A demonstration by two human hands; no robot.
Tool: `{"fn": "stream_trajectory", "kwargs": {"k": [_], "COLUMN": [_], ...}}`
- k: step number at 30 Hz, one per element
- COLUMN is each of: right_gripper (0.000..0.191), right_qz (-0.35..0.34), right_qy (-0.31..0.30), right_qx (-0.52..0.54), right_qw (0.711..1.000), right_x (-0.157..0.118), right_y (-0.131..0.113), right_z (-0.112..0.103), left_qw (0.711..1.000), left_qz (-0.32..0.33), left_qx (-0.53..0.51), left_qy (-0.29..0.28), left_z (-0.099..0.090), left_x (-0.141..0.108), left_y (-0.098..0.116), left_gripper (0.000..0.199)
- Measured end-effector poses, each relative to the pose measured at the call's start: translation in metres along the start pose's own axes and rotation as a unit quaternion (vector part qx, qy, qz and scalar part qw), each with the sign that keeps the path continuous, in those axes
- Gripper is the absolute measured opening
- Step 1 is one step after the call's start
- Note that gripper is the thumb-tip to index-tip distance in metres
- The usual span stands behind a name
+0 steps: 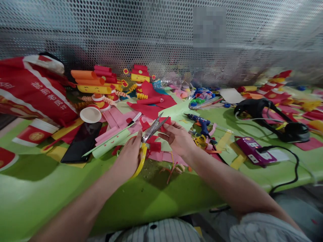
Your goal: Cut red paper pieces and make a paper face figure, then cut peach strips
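Note:
My left hand (130, 154) is closed around the yellow handles of a pair of scissors (148, 132). The scissor blades point up and to the right, slightly parted. Between finger and thumb, my right hand (178, 136) pinches a small piece of red paper (165, 123) right by the blade tips. Below the hands lie cut red paper pieces (154, 147) and pink paper (155, 156). A rolled light green sheet (111, 144) and a white marker (135, 118) are left of the scissors.
A black phone (82, 143), paper cups (36, 132) and a red bag (37, 90) are to the left. Paper figures (97, 89) stand behind. On the right are a blue glue gun (202, 123), a purple power strip (254, 151) with a cable and a black headset (275, 121).

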State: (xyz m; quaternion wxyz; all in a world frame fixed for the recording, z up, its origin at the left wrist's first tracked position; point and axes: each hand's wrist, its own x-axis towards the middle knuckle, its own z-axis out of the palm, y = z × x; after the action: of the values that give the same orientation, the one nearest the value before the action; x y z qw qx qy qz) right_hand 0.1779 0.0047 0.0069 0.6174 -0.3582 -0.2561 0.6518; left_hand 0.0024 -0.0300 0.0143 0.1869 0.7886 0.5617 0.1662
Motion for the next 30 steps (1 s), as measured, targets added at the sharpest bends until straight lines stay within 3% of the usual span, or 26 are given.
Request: {"fn": "stream_trajectory", "kwargs": {"k": [8,18,30], "right_gripper": [0.027,0.025,0.028], "right_qz": [-0.004,-0.007,-0.019], "right_qy": [-0.026,-0.044,-0.049], "right_qx": [0.028,0.032,0.019], "right_qw": [0.999,0.999,0.998], "right_x": [-0.0043,-0.0066,-0.0062], "right_y": [0.008,0.009,0.0086], "right_z": [0.0036,0.0059,0.0058], "left_qw": [0.999,0.998,1.0], "left_qz": [0.002,0.007,0.024], "left_qx": [-0.028,-0.052,0.012], "left_qy": [-0.038,-0.046,-0.014], "left_z": [-0.0018,-0.0005,0.0015], "left_x": [-0.0012,-0.0023,-0.0016], "left_y": [0.0043,0.0016,-0.0031], "left_gripper": [0.059,0.056,0.063]}}
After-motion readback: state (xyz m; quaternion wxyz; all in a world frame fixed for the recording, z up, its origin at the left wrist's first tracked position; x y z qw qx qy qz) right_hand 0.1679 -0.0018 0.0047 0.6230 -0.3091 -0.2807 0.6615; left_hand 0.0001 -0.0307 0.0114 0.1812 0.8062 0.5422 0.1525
